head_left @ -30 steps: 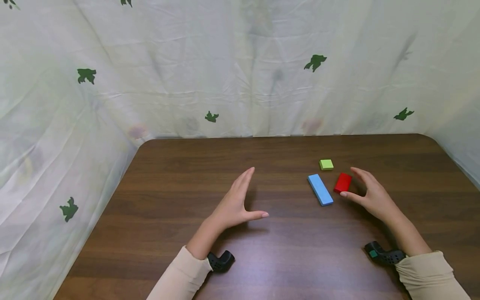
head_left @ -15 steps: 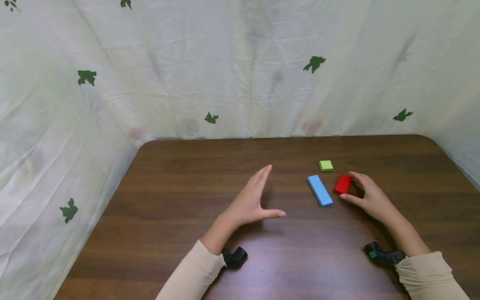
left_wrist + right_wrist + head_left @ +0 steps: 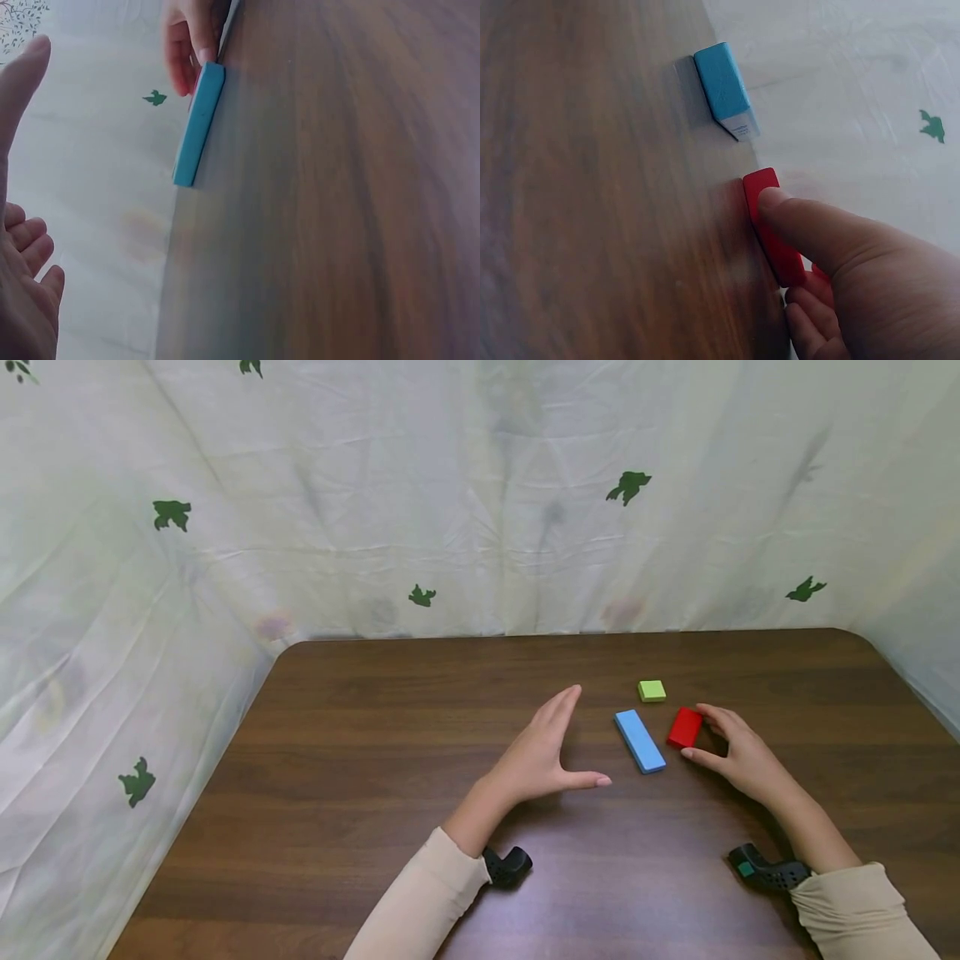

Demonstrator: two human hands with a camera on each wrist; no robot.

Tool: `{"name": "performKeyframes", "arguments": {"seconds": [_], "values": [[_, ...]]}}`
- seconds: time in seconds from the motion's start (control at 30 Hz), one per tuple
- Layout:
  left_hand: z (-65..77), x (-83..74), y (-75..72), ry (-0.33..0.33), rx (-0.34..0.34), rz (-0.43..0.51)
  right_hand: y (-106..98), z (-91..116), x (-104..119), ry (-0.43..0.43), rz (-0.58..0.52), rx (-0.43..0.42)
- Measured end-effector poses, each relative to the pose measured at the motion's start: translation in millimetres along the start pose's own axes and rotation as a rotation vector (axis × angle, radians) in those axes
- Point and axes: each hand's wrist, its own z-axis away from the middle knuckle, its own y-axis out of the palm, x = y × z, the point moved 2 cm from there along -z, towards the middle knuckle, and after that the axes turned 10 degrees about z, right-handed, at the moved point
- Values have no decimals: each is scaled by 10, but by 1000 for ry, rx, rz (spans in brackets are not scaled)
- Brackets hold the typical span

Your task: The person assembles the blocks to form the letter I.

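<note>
My right hand (image 3: 742, 760) holds the red block (image 3: 684, 727) on the table, thumb on its near side and fingers at its far side. In the right wrist view the thumb presses the red block (image 3: 772, 244), and the fingertips curl by its lower end. My left hand (image 3: 534, 762) is held over the table with straight fingers and thumb spread wide, holding nothing. To its right lies a long blue block (image 3: 640, 742), which also shows in the left wrist view as a blue bar (image 3: 199, 127) in front of the right hand.
A small lime-green block (image 3: 652, 691) lies behind the blue and red ones. The brown wooden table (image 3: 337, 777) has a white curtain (image 3: 480, 510) with green leaf shapes behind it and at its sides. Black wrist devices (image 3: 508, 868) sit on both arms.
My left hand has moved rightward toward the blue block, still spread. The right hand's fingers have closed in on the red block. The blocks have stayed in place.
</note>
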Motion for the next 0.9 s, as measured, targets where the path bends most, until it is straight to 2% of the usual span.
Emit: {"name": "performKeyframes", "arguments": {"seconds": [0.63,0.9], "values": [[-289,-33,343,-121,10,110,7,4,-11,1,14,-10],[-331,55,475,-199,2,200,8,6,-1,0,16,-6]]}}
